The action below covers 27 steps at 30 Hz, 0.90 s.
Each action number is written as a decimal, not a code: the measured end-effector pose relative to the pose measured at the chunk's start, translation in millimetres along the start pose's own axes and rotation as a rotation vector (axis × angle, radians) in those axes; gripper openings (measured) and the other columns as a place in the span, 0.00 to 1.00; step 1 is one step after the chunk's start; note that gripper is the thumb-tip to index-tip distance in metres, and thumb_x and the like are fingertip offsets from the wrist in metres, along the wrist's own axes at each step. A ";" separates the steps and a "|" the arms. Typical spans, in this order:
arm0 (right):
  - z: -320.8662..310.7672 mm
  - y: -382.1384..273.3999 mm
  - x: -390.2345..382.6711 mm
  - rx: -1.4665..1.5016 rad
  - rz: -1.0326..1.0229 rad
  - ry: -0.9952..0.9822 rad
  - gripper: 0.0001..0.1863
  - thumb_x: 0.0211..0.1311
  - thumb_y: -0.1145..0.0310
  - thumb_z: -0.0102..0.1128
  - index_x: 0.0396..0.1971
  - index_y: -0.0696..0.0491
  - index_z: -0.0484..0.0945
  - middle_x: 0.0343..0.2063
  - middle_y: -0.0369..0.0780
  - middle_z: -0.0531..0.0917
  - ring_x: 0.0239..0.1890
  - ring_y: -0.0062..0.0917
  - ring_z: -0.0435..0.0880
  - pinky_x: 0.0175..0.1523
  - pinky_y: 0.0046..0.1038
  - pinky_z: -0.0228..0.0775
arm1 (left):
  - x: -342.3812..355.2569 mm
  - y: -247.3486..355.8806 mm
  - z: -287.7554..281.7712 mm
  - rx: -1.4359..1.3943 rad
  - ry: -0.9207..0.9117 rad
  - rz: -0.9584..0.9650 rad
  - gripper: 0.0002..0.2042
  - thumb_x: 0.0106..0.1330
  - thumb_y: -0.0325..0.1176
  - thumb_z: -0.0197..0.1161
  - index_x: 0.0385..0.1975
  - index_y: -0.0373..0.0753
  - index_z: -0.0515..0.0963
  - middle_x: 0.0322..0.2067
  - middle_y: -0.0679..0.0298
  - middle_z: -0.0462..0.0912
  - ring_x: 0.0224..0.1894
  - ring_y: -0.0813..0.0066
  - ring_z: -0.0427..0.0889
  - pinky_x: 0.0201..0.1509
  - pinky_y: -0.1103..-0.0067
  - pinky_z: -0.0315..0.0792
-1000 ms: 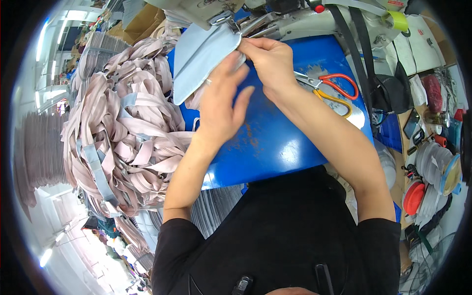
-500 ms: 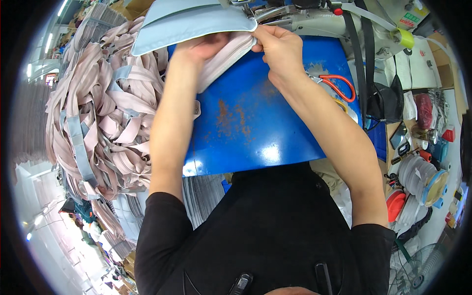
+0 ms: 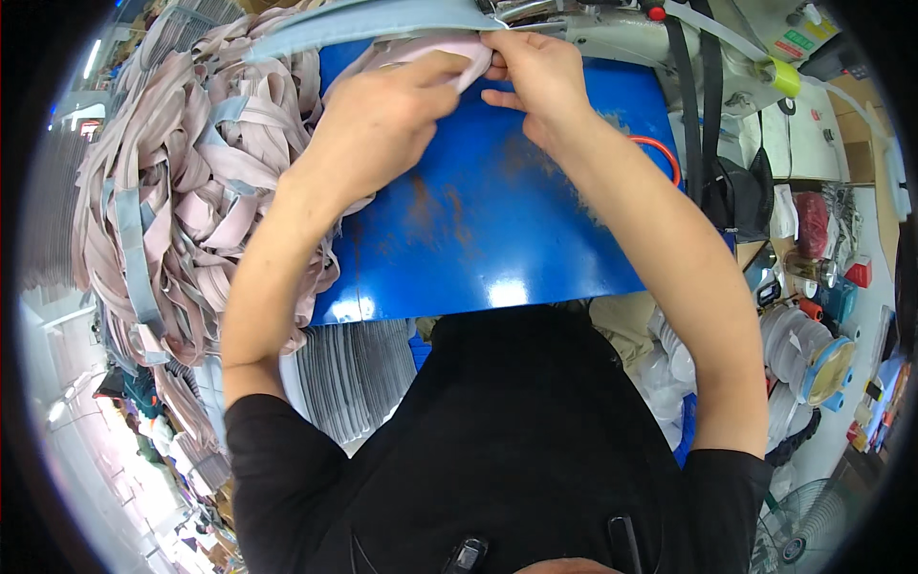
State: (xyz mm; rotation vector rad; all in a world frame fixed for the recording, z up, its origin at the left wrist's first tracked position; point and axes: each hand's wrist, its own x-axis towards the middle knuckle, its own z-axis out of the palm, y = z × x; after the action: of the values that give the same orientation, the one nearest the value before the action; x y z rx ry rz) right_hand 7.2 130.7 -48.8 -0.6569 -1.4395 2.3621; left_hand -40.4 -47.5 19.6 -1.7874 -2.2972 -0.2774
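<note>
Right of the right hand: red handle loop, black straps, lime ring, black pouch. Farther right of that hand and lower: red bundle, tan disc with blue rim, caged fan. Well left of it: light tube.

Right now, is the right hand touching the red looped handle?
Apart: the head view shows blue tabletop between the right hand and the visible part of the red looped handle.
</note>
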 end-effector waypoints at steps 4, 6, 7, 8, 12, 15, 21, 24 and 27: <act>-5.1 -11.3 2.0 -0.156 0.070 -0.159 0.07 0.56 0.71 0.68 0.28 0.60 0.83 0.25 0.38 0.82 0.21 0.23 0.79 0.25 0.27 0.71 | 24.0 26.0 -1.9 0.061 -0.125 0.032 0.04 0.56 0.20 0.61 0.29 0.35 0.80 0.40 0.56 0.86 0.37 0.52 0.86 0.41 0.65 0.81; 0.7 -13.5 -1.6 -0.267 0.098 -0.170 0.09 0.63 0.65 0.67 0.31 0.57 0.84 0.23 0.34 0.82 0.23 0.17 0.80 0.25 0.24 0.66 | 26.4 33.0 -0.4 0.032 -0.098 0.006 0.04 0.56 0.21 0.61 0.30 0.35 0.80 0.34 0.54 0.85 0.35 0.51 0.86 0.40 0.64 0.81; 0.1 -11.0 0.2 -0.231 0.087 -0.181 0.09 0.64 0.66 0.67 0.31 0.57 0.84 0.23 0.34 0.82 0.23 0.18 0.80 0.25 0.24 0.66 | 27.2 35.7 0.4 0.012 -0.069 -0.006 0.04 0.55 0.21 0.61 0.30 0.36 0.80 0.32 0.54 0.85 0.34 0.50 0.85 0.39 0.63 0.80; -2.0 -5.6 5.6 -0.195 0.075 -0.190 0.08 0.64 0.67 0.67 0.31 0.57 0.84 0.23 0.34 0.82 0.23 0.18 0.80 0.25 0.23 0.66 | 27.6 37.7 1.1 -0.009 -0.040 -0.017 0.05 0.55 0.22 0.62 0.30 0.36 0.80 0.29 0.54 0.84 0.33 0.49 0.85 0.39 0.61 0.80; -7.3 1.7 9.2 -0.117 0.048 -0.135 0.03 0.59 0.75 0.68 0.29 0.59 0.83 0.23 0.38 0.81 0.19 0.21 0.76 0.22 0.27 0.68 | 22.5 40.6 -2.4 -0.087 -0.041 -0.122 0.06 0.61 0.27 0.65 0.37 0.36 0.81 0.36 0.52 0.85 0.43 0.47 0.84 0.48 0.59 0.78; -10.9 0.5 3.2 0.007 0.048 -0.094 0.05 0.61 0.77 0.67 0.36 0.60 0.84 0.26 0.39 0.84 0.20 0.19 0.78 0.24 0.24 0.72 | 20.6 31.5 -11.0 -0.140 0.074 -0.141 0.11 0.66 0.33 0.67 0.45 0.37 0.82 0.46 0.52 0.86 0.54 0.47 0.82 0.56 0.59 0.75; -11.4 9.0 6.1 0.059 0.073 -0.165 0.12 0.60 0.79 0.67 0.44 0.64 0.83 0.28 0.40 0.85 0.23 0.19 0.81 0.26 0.21 0.73 | 6.8 1.5 1.0 0.129 0.035 0.004 0.23 0.65 0.33 0.69 0.62 0.43 0.78 0.58 0.58 0.83 0.60 0.59 0.82 0.58 0.69 0.76; -14.7 5.1 4.6 0.066 0.068 -0.142 0.13 0.60 0.78 0.67 0.45 0.65 0.83 0.30 0.40 0.85 0.25 0.18 0.81 0.25 0.20 0.71 | 30.3 -3.0 -35.4 0.557 0.018 0.164 0.29 0.60 0.28 0.67 0.65 0.50 0.76 0.53 0.62 0.83 0.51 0.62 0.86 0.49 0.71 0.80; -11.6 9.4 0.9 0.090 0.043 -0.161 0.15 0.60 0.77 0.67 0.47 0.65 0.83 0.30 0.39 0.85 0.26 0.17 0.81 0.26 0.19 0.70 | 33.6 -43.2 -46.0 0.660 -0.215 0.159 0.36 0.60 0.23 0.65 0.71 0.57 0.72 0.47 0.61 0.81 0.42 0.64 0.88 0.44 0.71 0.82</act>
State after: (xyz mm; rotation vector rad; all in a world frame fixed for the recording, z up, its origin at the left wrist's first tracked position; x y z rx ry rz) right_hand 12.3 135.6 -61.9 -0.4888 -1.3852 2.5472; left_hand -87.7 -39.7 72.6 -1.6711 -2.0064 0.6522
